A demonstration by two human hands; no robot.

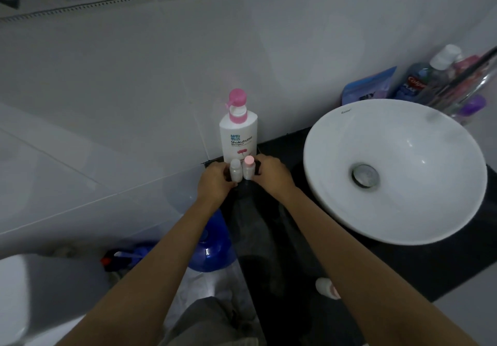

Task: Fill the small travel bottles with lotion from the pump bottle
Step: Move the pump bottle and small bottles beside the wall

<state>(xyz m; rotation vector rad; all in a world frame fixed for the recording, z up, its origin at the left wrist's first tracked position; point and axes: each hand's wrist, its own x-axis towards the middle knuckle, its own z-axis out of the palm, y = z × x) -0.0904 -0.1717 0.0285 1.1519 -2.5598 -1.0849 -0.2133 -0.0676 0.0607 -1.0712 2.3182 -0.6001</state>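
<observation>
A white pump bottle (238, 133) with a pink pump head stands upright on the black counter (285, 146), against the tiled wall. Right in front of it stand two small travel bottles side by side. The left one (235, 170) has a white cap and my left hand (215, 183) grips it. The right one (248, 167) has a pink cap and my right hand (273, 173) grips it. Both small bottles are upright and capped, and they touch each other.
A white round basin (336, 141) takes up the counter to the right. Toiletry bottles and a blue pouch (368, 86) crowd the far right corner. A small white and pink object (326, 287) lies near the counter's front edge. A blue container (215, 251) sits on the floor below.
</observation>
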